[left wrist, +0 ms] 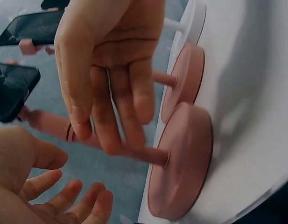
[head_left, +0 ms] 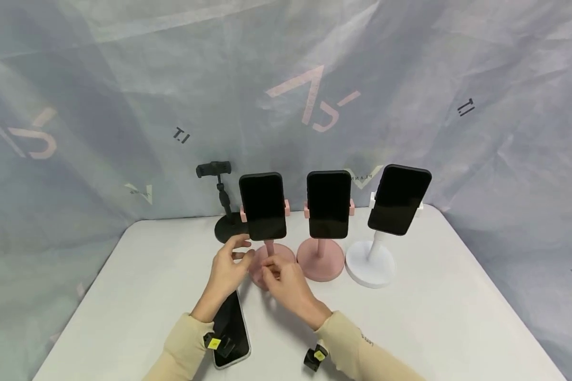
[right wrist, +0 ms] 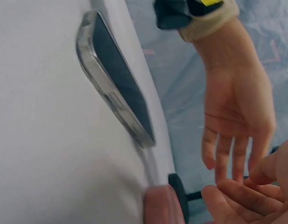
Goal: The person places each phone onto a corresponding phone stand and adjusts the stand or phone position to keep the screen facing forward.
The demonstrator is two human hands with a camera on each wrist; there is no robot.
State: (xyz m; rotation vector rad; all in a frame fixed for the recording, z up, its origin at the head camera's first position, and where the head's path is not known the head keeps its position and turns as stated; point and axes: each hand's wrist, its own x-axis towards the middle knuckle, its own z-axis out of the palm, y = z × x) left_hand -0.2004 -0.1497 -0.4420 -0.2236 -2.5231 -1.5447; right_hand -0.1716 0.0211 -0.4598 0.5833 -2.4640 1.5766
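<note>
My left hand hovers by the left pink phone stand, just below the black phone clamped upright in it. Its fingers are loosely bent and hold nothing; in the left wrist view a gap shows between these fingers and the stand's pole. In front of the same stand is my right hand, partly hiding the base. The right wrist view shows its relaxed fingers with nothing in them. A clear-cased phone lies face up on the table beneath my left wrist.
Beside it stand a second pink stand with an upright phone and a white stand whose phone tilts right. A black stand with no phone is at the back left. Behind the white table hangs a grey cloth.
</note>
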